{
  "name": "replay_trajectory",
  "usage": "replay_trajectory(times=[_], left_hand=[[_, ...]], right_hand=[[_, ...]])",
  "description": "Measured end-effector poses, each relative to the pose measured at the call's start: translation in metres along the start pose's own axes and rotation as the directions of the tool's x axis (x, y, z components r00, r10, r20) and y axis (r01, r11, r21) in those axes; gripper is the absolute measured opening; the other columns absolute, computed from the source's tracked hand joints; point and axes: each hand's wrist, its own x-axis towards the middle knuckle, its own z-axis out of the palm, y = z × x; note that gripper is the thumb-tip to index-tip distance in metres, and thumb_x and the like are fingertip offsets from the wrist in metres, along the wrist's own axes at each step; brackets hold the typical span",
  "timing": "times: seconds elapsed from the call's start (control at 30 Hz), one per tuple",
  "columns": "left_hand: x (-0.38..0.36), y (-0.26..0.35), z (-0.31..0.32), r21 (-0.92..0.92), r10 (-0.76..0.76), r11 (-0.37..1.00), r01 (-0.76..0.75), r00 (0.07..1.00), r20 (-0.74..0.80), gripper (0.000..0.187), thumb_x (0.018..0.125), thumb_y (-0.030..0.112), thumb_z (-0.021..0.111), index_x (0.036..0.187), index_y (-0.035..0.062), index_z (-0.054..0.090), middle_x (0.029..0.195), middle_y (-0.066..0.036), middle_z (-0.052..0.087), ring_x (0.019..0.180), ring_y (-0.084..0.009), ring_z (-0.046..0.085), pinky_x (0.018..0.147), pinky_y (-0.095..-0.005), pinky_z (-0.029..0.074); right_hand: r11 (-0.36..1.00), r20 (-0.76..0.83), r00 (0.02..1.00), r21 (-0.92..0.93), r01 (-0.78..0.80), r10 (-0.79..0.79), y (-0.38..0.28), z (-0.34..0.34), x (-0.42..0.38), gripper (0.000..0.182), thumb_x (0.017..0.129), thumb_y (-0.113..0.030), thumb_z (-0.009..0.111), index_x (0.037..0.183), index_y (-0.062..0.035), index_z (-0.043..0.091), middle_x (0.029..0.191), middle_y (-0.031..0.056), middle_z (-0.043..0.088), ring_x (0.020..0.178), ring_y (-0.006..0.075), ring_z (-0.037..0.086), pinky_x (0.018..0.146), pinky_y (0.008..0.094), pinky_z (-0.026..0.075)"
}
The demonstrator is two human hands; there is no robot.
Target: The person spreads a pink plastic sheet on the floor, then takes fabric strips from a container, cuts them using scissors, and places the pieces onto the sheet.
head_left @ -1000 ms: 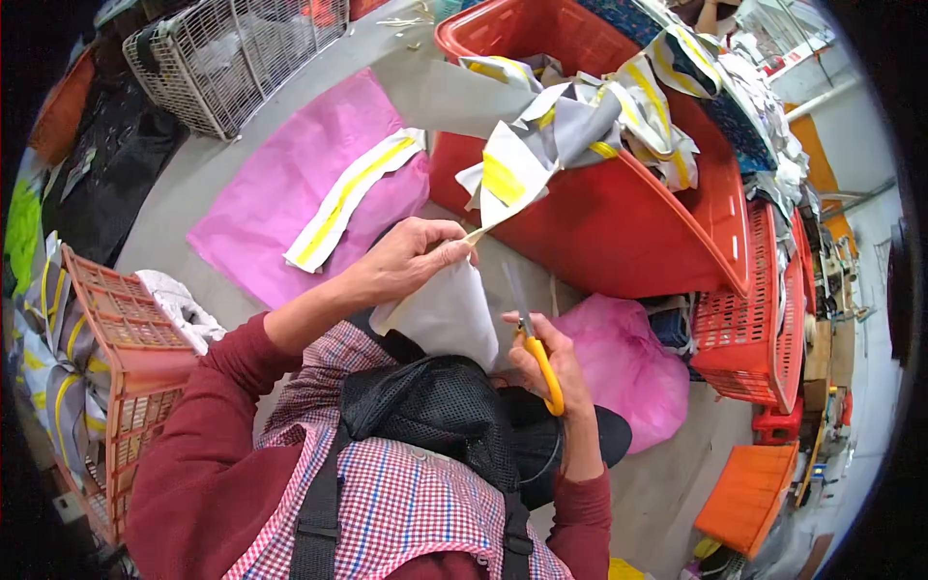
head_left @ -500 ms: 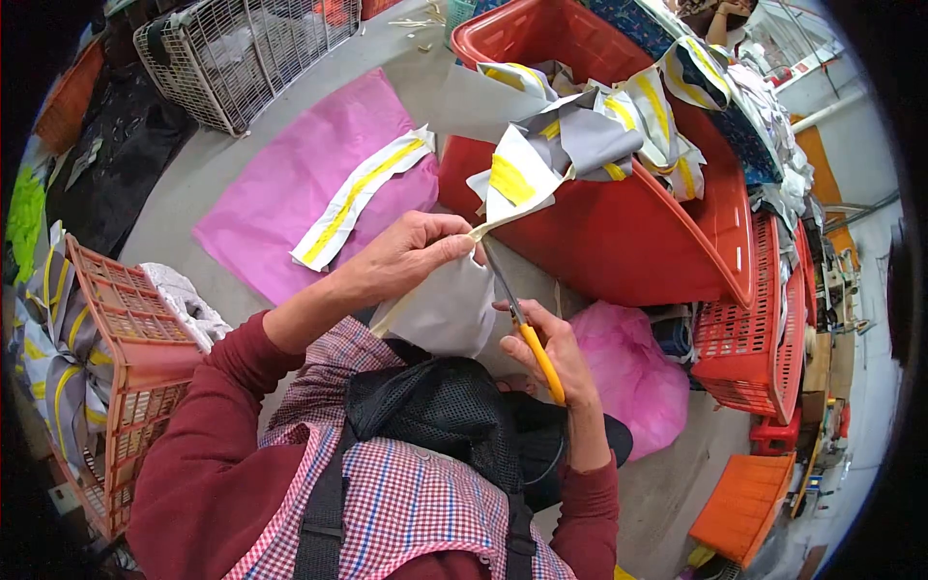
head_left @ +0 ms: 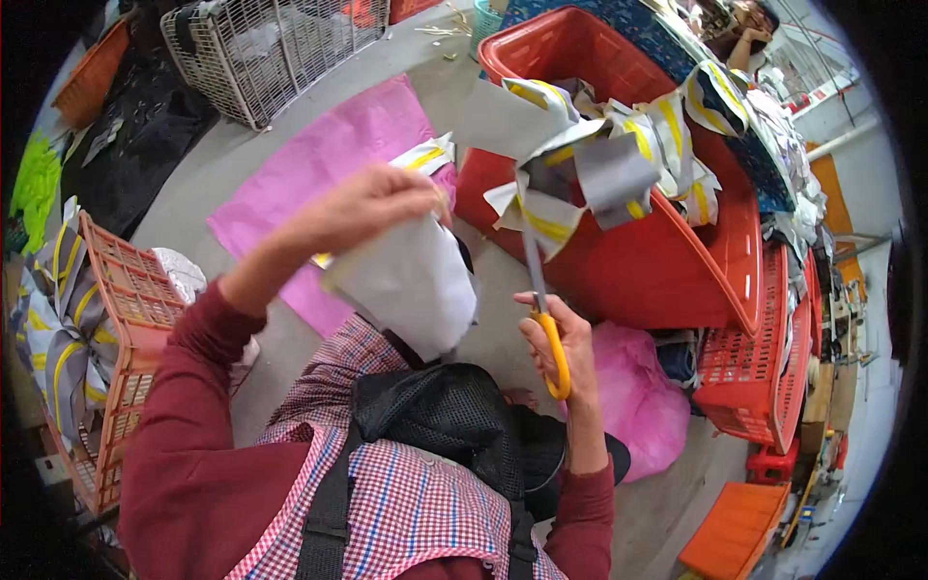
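Observation:
My left hand (head_left: 372, 208), slightly blurred, pinches the top of a pale grey-white fabric piece (head_left: 420, 290) that hangs above my lap. Yellow-handled scissors (head_left: 552, 353) are in my right hand (head_left: 575, 353), blades pointing up. Their tips overlap a dangling bunch of grey and white fabric pieces with yellow strips (head_left: 619, 179), which drapes over the rim of a red plastic bin (head_left: 599, 256). A gap separates the held piece from this bunch. Behind my left hand, a white piece with a yellow strip (head_left: 425, 153) lies on pink sheeting (head_left: 319, 155).
At left stands a pinkish-red crate (head_left: 135, 290) filled with striped fabric. A wire basket (head_left: 275, 58) is at the back. Right of my legs are a pink bag (head_left: 633, 406), red baskets (head_left: 744, 358) and an orange bin (head_left: 735, 527). Another person's arm (head_left: 749, 43) shows top right.
My left hand has moved left and up with the fabric piece, which is now apart from the hanging bunch. The scissors have turned more upright, and the view has shifted slightly.

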Motion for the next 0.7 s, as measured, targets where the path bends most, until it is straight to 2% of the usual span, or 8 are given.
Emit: replay_trajectory(times=[0.2,0.37,0.43,0.47,0.57,0.6,0.63,0.7], left_hand=[[0.021,0.018,-0.114,0.285,-0.117,0.943,0.171,0.974,-0.196,0.030,0.092,0.027,0.053,0.090,0.0003,0.067,0.077,-0.001,0.062,0.068,-0.0062,0.057,0.063,-0.0216,0.047],[0.149,-0.062,-0.172,0.631,0.081,0.765,0.127,0.954,-0.289,0.031,0.093,0.029,0.052,0.099,0.0025,0.067,0.086,-0.004,0.064,0.082,-0.0144,0.059,0.074,-0.0274,0.046],[0.194,-0.084,-0.181,0.874,0.460,0.478,-0.085,0.872,-0.167,0.029,0.093,0.027,0.052,0.101,0.0038,0.067,0.094,-0.008,0.064,0.092,-0.0215,0.059,0.079,-0.0306,0.046],[0.216,-0.111,-0.201,0.875,0.459,0.477,-0.079,0.872,-0.172,0.029,0.093,0.027,0.052,0.101,0.0038,0.067,0.094,-0.008,0.064,0.092,-0.0215,0.059,0.079,-0.0306,0.046],[0.253,-0.164,-0.229,0.992,0.703,0.003,0.123,0.706,-0.089,0.027,0.092,0.025,0.049,0.104,0.0094,0.066,0.097,-0.014,0.063,0.093,-0.0289,0.059,0.082,-0.0389,0.047],[0.240,-0.172,-0.215,0.860,0.650,0.486,0.154,0.594,-0.474,0.028,0.092,0.028,0.048,0.100,0.0085,0.067,0.095,-0.016,0.063,0.088,-0.0322,0.059,0.079,-0.0421,0.047],[0.224,-0.187,-0.209,0.909,0.749,0.378,0.173,0.521,-0.410,0.022,0.088,0.021,0.051,0.095,0.0071,0.065,0.087,-0.017,0.062,0.079,-0.0350,0.059,0.072,-0.0455,0.048],[0.194,-0.253,-0.207,0.733,0.516,0.564,0.381,0.530,-0.673,0.030,0.091,0.028,0.047,0.083,0.0052,0.065,0.084,-0.020,0.061,0.084,-0.0368,0.058,0.075,-0.0464,0.045]], right_hand=[[0.996,-0.091,0.992,-0.029,0.083,-0.085,0.077,-0.021,-0.005,0.033,0.086,-0.006,0.061,0.119,-0.0088,0.058,0.063,-0.0088,0.038,0.055,0.0017,0.036,0.049,0.0184,0.031],[0.951,-0.113,0.983,0.289,-0.106,0.144,0.116,-0.015,-0.012,0.027,0.092,-0.012,0.055,0.117,-0.0047,0.055,0.059,-0.0050,0.044,0.045,0.0020,0.039,0.038,0.0180,0.032],[0.941,-0.097,0.980,0.309,-0.136,0.173,0.123,-0.012,-0.013,0.029,0.093,-0.017,0.055,0.118,-0.0017,0.053,0.060,-0.0049,0.043,0.046,0.0020,0.039,0.040,0.0176,0.033],[0.942,-0.091,0.981,0.308,-0.136,0.172,0.125,-0.010,-0.013,0.029,0.093,-0.017,0.055,0.118,-0.0017,0.053,0.060,-0.0049,0.043,0.046,0.0020,0.039,0.040,0.0176,0.033],[0.925,-0.128,0.961,0.327,-0.192,0.244,0.128,-0.012,-0.017,0.031,0.093,-0.020,0.056,0.118,-0.0019,0.054,0.062,-0.0051,0.044,0.047,0.0018,0.040,0.041,0.0174,0.033],[0.923,-0.155,0.955,0.334,-0.191,0.254,0.133,-0.013,-0.018,0.031,0.093,-0.020,0.056,0.118,-0.0019,0.054,0.062,-0.0051,0.044,0.047,0.0018,0.040,0.041,0.0174,0.033],[0.940,-0.173,0.961,0.302,-0.159,0.218,0.141,-0.014,-0.018,0.030,0.093,-0.020,0.056,0.117,-0.0022,0.054,0.062,-0.0053,0.045,0.047,0.0013,0.039,0.041,0.0173,0.032],[0.938,-0.183,0.942,0.259,-0.228,0.280,0.144,-0.017,-0.023,0.030,0.092,-0.019,0.060,0.116,-0.0017,0.056,0.070,-0.0023,0.051,0.056,0.0032,0.044,0.051,0.0192,0.039]])
